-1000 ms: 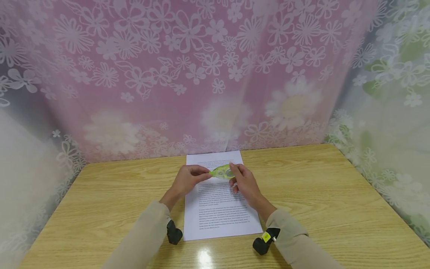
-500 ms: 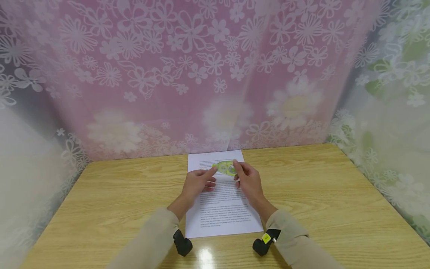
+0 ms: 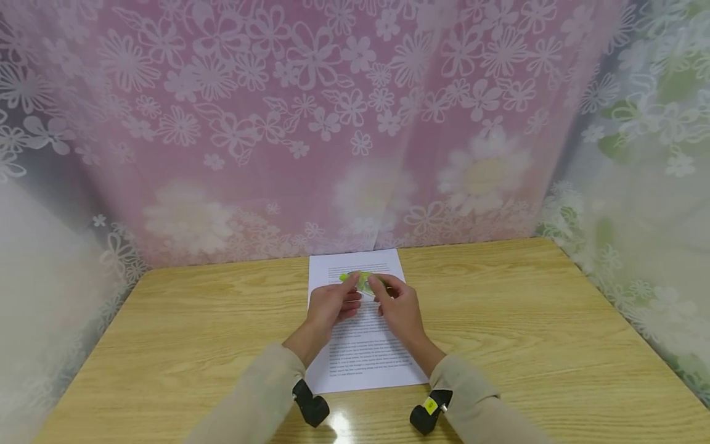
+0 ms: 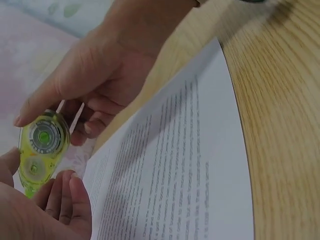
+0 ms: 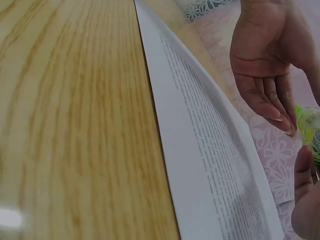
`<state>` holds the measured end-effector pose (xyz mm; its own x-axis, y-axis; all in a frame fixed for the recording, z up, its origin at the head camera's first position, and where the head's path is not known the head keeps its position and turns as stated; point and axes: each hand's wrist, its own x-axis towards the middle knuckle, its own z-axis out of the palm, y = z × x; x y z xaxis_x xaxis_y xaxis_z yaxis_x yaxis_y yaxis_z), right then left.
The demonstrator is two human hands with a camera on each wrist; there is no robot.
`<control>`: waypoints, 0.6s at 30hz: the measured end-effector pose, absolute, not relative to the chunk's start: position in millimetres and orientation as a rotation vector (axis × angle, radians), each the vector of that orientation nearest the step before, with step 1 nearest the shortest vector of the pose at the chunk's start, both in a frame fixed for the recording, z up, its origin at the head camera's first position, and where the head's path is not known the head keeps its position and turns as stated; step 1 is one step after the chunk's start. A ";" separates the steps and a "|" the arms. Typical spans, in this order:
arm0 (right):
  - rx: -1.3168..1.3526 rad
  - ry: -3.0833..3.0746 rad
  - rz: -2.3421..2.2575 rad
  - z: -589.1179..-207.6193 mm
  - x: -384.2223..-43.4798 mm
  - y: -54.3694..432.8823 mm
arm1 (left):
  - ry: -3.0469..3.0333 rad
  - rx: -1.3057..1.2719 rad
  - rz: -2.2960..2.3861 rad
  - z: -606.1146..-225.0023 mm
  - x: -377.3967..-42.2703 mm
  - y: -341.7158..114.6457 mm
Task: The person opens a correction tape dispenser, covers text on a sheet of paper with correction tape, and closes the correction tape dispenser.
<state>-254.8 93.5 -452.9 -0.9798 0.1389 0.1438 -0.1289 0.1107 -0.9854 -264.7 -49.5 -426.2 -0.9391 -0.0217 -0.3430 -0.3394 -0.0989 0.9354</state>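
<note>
Both hands hold a translucent yellow-green correction tape (image 3: 363,282) above the upper half of a printed sheet (image 3: 366,364). My left hand (image 3: 327,305) pinches its narrow tip end, thumb on top. At the wider end, my right hand (image 3: 402,308) grips it between thumb and fingers. In the left wrist view, the correction tape (image 4: 45,140) shows its large grey reel with a green hub and a smaller pale reel. The right wrist view catches only part of the correction tape (image 5: 309,125) at its right edge, between both hands.
The sheet lies lengthwise on a wood-grain table (image 3: 222,333). A pink floral curtain (image 3: 310,154) hangs along the table's back edge, with pale floral curtains (image 3: 654,216) at the sides. Black wrist cameras (image 3: 312,404) sit on both sleeves.
My left hand has shifted its grip on the tip, its thumb now over the top. The right hand has moved slightly left with the correction tape, and the hands are closer together.
</note>
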 end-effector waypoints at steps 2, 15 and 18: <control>-0.003 -2.194 1.928 -453.5 -253.7 91.3 | 1.922 -0.424 2.163 -425.5 -264.8 -49.4; 0.135 -2.280 1.812 -454.1 -257.2 98.8 | 2.063 -0.429 2.277 -422.2 -274.5 -65.0; 0.084 -2.288 1.817 -451.6 -259.7 109.1 | 2.225 -0.448 2.201 -422.2 -280.7 -81.8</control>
